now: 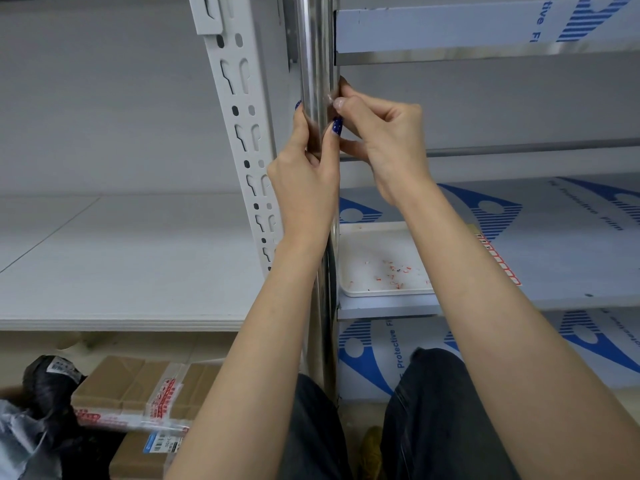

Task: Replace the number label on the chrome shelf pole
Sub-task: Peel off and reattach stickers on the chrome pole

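Observation:
A chrome shelf pole [314, 53] runs upright through the middle of the view. My left hand [306, 168] grips the pole from the left, fingers wrapped behind it and the thumb with a blue nail on its front. My right hand [377, 133] is at the pole's right side, its thumb and fingers pinched together on a small clear scrap of label [329, 97] at the pole's surface. I cannot read any number on the scrap. A strip of red-and-white number labels [498, 259] lies on the shelf to the right.
A white tray [363, 258] holding several red and white scraps sits on the film-covered shelf [571, 244] at right. A white slotted upright [242, 133] stands left of the pole. Taped cardboard boxes [138, 389] and a black bag [52, 379] lie on the floor.

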{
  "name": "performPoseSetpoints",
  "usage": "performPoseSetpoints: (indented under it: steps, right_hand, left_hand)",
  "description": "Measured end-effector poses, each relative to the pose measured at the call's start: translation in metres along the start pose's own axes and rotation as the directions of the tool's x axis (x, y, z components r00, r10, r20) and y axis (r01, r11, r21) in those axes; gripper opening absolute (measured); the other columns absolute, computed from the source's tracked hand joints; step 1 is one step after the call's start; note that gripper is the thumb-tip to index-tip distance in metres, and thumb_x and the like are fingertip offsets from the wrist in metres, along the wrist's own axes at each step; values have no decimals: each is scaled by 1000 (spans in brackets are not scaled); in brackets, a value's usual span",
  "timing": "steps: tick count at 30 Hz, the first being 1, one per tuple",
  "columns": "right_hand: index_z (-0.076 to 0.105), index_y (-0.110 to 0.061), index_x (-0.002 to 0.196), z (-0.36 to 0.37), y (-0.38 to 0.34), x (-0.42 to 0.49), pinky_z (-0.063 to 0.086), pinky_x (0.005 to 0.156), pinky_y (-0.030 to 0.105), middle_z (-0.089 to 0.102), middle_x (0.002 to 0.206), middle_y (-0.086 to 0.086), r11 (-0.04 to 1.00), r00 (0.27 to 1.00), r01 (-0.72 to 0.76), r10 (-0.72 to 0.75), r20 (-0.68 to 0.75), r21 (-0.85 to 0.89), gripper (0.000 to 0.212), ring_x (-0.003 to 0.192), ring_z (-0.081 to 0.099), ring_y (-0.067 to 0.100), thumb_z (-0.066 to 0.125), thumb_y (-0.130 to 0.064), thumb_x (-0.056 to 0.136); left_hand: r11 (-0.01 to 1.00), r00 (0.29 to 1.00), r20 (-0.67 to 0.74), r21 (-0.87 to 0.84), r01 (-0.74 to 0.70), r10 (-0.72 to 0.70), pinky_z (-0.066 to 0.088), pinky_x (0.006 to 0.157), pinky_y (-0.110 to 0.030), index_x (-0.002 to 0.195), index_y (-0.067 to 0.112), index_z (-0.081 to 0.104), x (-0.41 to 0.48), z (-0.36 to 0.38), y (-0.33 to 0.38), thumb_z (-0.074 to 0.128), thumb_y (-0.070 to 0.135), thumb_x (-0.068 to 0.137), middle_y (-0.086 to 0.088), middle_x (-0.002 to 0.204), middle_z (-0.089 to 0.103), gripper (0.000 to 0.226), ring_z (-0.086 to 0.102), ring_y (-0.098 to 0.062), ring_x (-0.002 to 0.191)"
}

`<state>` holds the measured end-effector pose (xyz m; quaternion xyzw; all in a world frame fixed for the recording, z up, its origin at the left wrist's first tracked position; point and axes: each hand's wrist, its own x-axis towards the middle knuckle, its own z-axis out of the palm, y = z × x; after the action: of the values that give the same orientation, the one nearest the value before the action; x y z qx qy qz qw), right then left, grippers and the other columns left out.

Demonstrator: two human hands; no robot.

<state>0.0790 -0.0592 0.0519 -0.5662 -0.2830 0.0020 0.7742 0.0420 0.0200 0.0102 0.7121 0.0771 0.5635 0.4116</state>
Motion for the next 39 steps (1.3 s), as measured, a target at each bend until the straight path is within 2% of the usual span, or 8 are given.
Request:
performPoseSetpoints:
  steps: [3,7,13,21,27,30,33,39]
  right_hand:
    - [68,2,109,1,0,-1,60,77,40,70,99,-2,1000,1000,-18,18,6,19,26,94,71,18,68,-9,85]
    - [68,3,110,2,-1,-1,59,79,43,72,89,-7,999,1000,-25,25,6,40,29,91,72,18,70,-9,84]
    - [69,0,105,0,4,2,59,82,42,67,119,9,997,999,-41,41,-12,61,20,99,69,20,64,-5,87]
    - [70,2,106,2,5,1,59,81,41,70,113,11,995,998,-60,61,-16,82,25,96,70,22,70,-11,84]
    - [72,-2,95,1,4,1,59,78,34,66,121,8,991,997,-71,71,0,117,11,100,69,21,67,-6,85]
    - [73,-4,90,0,5,2,59,81,36,65,123,10,991,998,-69,69,4,116,8,103,68,22,67,-5,85]
    - [72,-2,93,0,5,2,58,83,39,64,124,12,991,998,-68,67,6,119,10,105,67,22,66,-5,85]
    - [69,-1,102,0,5,0,59,81,34,64,125,10,986,996,-87,88,0,142,16,106,67,23,62,-3,87]
  left_hand:
    - [1000,1000,-1,-3,-2,2,27,47,-13,111,-4,60,0,0,0,57,26,91,8,49,27,36,28,-8,45]
    - [1000,1000,-3,-11,0,0,26,47,-13,113,-3,60,0,0,0,57,25,91,9,50,28,36,28,-7,45]
    - [1000,1000,1,-9,-2,2,25,46,-14,115,1,61,0,0,1,57,27,92,8,49,27,35,27,-8,44]
    - [1000,1000,1,7,3,-3,25,46,-14,107,-10,58,0,0,0,57,26,92,8,47,25,40,26,-8,43]
    - [1000,1000,-6,-1,17,-17,26,47,-13,110,-6,61,0,1,1,57,25,92,8,48,25,36,27,-7,43]
    - [1000,1000,-7,-3,20,-20,26,47,-13,113,-3,61,0,1,1,57,27,92,9,48,27,37,28,-7,43]
    - [1000,1000,-8,-4,20,-20,27,47,-13,116,-1,61,-1,1,1,57,26,92,9,49,26,36,29,-6,43]
    - [1000,1000,0,-15,20,-20,26,47,-12,120,3,60,-2,1,3,57,25,92,10,48,26,36,29,-6,42]
